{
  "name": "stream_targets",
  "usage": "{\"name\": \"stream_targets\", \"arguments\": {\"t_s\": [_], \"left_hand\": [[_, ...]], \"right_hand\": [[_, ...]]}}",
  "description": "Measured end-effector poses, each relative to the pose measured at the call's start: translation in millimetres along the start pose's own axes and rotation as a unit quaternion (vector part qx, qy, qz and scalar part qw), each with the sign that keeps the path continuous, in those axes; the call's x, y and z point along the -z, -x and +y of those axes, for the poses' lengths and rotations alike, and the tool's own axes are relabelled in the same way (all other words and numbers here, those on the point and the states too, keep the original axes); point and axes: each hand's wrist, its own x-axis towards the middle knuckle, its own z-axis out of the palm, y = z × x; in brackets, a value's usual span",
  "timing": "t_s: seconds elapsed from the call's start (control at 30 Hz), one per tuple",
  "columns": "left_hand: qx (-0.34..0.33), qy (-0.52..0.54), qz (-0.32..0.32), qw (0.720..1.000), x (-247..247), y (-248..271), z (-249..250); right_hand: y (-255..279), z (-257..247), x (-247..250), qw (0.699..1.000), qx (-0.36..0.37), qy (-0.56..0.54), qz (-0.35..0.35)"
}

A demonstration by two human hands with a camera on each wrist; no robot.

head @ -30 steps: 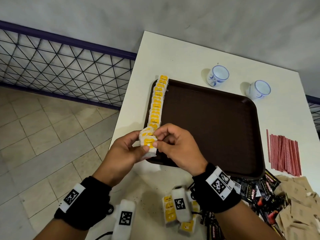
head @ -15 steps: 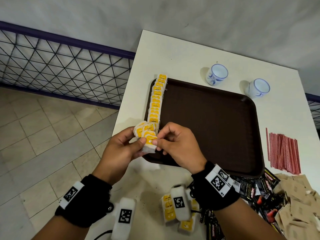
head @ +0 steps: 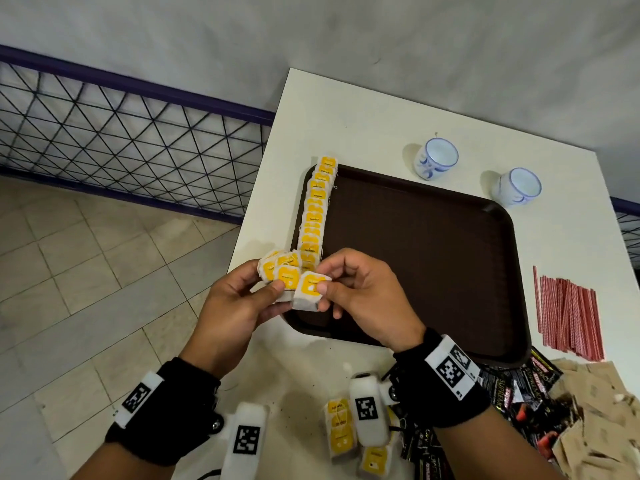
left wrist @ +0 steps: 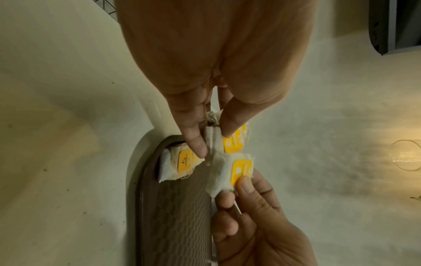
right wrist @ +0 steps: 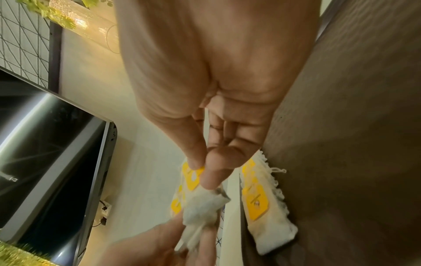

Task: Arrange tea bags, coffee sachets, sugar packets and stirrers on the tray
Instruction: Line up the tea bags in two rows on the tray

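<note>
Your left hand grips a small fanned stack of tea bags between thumb and fingers, held just above the near-left corner of the brown tray. Your right hand pinches a single tea bag by its yellow tag, thumb on top, fingers curled beneath. That bag sits just right of the stack, touching it at the edge; the left wrist view shows its paper body hanging from the stack's base.

A row of tea bags lies overlapped along the tray's left edge, running from the far-left corner down towards your hands. The rest of the tray floor is bare brown.

White table: two blue-and-white cups stand beyond the tray's far edge. Red stirrers lie in a loose bundle right of the tray. Black coffee sachets and brown sugar packets are heaped at the near right. More loose tea bags lie near, under your right wrist.

Left of the table: tiled floor and a wire-mesh fence.
</note>
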Motion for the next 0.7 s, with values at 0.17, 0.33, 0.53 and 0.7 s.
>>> {"name": "stream_targets", "arguments": {"t_s": [0.17,0.33,0.53,0.7], "left_hand": [[0.007,-0.005,0.012,1.0,7.7,-2.1,-1.7],[-0.001,-0.015,0.009,1.0,11.2,-5.0,-5.4],[-0.021,-0.013,-0.002,1.0,15.7,-8.8,-7.9],[-0.016,-0.027,0.003,0.999,16.7,-18.0,-2.2]], "right_hand": [[-27.2,-9.7,37.2,0.996,0.001,0.083,0.035],[-87.5,-17.9,79.6,0.986,-0.02,0.157,0.053],[-150.6,-25.6,103.1,0.978,-0.071,0.197,0.026],[-184.4,-29.3,103.3,0.974,-0.086,0.208,0.038]]}}
